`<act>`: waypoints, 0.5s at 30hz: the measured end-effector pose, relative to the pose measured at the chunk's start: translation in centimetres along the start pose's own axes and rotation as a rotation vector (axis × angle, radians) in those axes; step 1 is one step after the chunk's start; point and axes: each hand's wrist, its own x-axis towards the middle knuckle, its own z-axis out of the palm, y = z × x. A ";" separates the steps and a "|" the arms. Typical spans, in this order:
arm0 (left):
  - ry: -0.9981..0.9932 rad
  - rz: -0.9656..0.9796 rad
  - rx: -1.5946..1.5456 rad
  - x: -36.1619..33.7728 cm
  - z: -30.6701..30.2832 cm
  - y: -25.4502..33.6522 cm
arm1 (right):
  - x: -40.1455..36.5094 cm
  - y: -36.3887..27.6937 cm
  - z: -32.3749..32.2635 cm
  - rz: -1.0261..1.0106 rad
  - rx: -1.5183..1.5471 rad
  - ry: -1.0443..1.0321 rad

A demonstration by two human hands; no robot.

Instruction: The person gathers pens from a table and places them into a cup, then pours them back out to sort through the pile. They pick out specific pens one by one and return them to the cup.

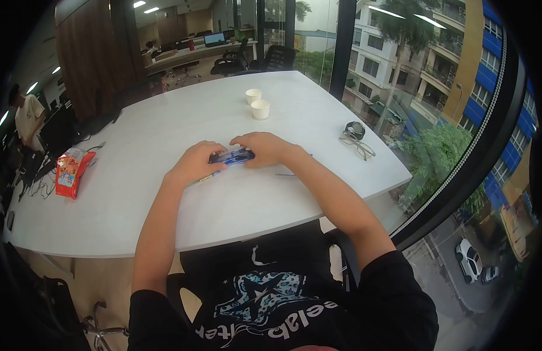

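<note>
Dark, blue-tinted, partly clear oblong case (231, 155): held by its ends between left hand (193, 164) and right hand (267, 149), fingers of both half-curled around it. Slim blue-and-yellowish pen (207, 177): laid just beside left hand; could be rolled away if brushed by it.

A shiny red printed packet (68, 174) and clear-lensed eyeglasses (364, 151) rest on the glossy white table (107, 225).
</note>
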 end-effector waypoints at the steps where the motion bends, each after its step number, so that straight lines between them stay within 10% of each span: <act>1: 0.037 -0.001 -0.006 0.0 0.1 -0.1 | 0.1 0.2 0.2 -0.014 0.002 0.050; 15: -0.032 0.056 -0.058 -0.4 0.4 -1.0 | 0.0 1.7 0.7 0.122 0.006 -0.071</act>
